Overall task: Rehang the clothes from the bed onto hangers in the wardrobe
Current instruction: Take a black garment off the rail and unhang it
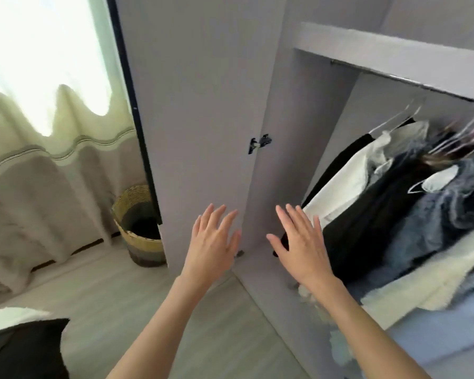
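Two bare hands are raised in front of you, both with fingers spread straight and holding nothing. Your left hand point(212, 242) hovers before the lower edge of the open pale grey wardrobe door point(197, 105), and whether its fingertips touch the panel cannot be told. Your right hand point(301, 246) is just beside it to the right, in front of the wardrobe's side panel and near the hanging garments.

To the right, inside the pale grey wardrobe point(394, 53), a thin metal rail point(372, 72) runs under the top board. From it hang several white wire hangers point(394, 119) carrying clothes: a white garment point(345, 184) and a black garment point(367, 214) nearest your right hand, then grey-blue fluffy pieces point(433, 214) farther right, blurred. A cream fuzzy cloth point(422, 280) lies below them over a light blue surface point(435, 332).

A small black metal hinge point(260, 143) sits where the door meets the wardrobe side.

At the near left corner, a black garment point(25, 348) lies with a white fuzzy cloth point(8, 315) at its far edge; what they rest on is cut off by the frame.

Far left, pale green and beige curtains point(52, 165) hang before a bright window, and a round woven basket point(140, 225) stands on the light wooden floor point(121, 296) just left of the door.
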Demonstrator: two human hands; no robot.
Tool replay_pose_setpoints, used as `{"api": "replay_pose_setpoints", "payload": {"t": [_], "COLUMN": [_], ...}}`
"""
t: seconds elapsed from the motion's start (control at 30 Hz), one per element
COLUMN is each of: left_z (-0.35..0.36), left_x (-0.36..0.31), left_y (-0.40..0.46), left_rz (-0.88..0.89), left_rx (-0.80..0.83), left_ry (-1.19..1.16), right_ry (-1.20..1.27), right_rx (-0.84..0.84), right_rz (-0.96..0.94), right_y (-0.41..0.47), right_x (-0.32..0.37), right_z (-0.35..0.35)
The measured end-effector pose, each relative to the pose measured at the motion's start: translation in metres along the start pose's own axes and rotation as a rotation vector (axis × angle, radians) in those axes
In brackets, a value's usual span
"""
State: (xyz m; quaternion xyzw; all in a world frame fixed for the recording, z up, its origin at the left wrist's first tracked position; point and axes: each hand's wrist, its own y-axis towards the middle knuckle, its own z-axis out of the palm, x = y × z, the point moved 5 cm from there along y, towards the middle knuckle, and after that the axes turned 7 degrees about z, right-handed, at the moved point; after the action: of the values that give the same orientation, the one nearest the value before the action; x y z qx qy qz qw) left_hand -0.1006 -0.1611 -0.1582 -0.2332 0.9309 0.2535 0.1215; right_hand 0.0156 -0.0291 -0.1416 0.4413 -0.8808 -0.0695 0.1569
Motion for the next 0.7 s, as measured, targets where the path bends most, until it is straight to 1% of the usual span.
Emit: {"api": "replay_pose_setpoints", "payload": {"t": [0.13, 0.3, 0.4, 0.5, 0.6, 0.7], "left_z": [0.039, 0.081, 0.091, 0.089, 0.097, 0.115], "left_x": [-0.018, -0.036, -0.049, -0.066, -0.075, -0.079], "left_y": [0.054, 0.116, 0.163, 0.207, 0.236, 0.252], "left_rz": [0.127, 0.307, 0.451, 0.572, 0.637, 0.667], "left_rx": [0.081, 0.178, 0.169, 0.125, 0.129, 0.157], "left_ry": [-0.084, -0.156, -0.179, -0.175, -0.190, -0.223], "right_ry": [-0.097, -0.179, -0.208, -0.227, -0.256, -0.317], "right_rx": [-0.044, -0.082, -0.106, -0.154, -0.192, -0.219], "right_rz": [0.162, 0.336, 0.435, 0.506, 0.549, 0.612], "right_y": [0.016, 0.045, 0.067, 0.086, 0.100, 0.115], "right_x": [-0.057, -0.100, -0.115, -0.127, -0.141, -0.158], "right_z": [-0.009, -0.008, -0.010, -0.018, -0.024, -0.029]}}
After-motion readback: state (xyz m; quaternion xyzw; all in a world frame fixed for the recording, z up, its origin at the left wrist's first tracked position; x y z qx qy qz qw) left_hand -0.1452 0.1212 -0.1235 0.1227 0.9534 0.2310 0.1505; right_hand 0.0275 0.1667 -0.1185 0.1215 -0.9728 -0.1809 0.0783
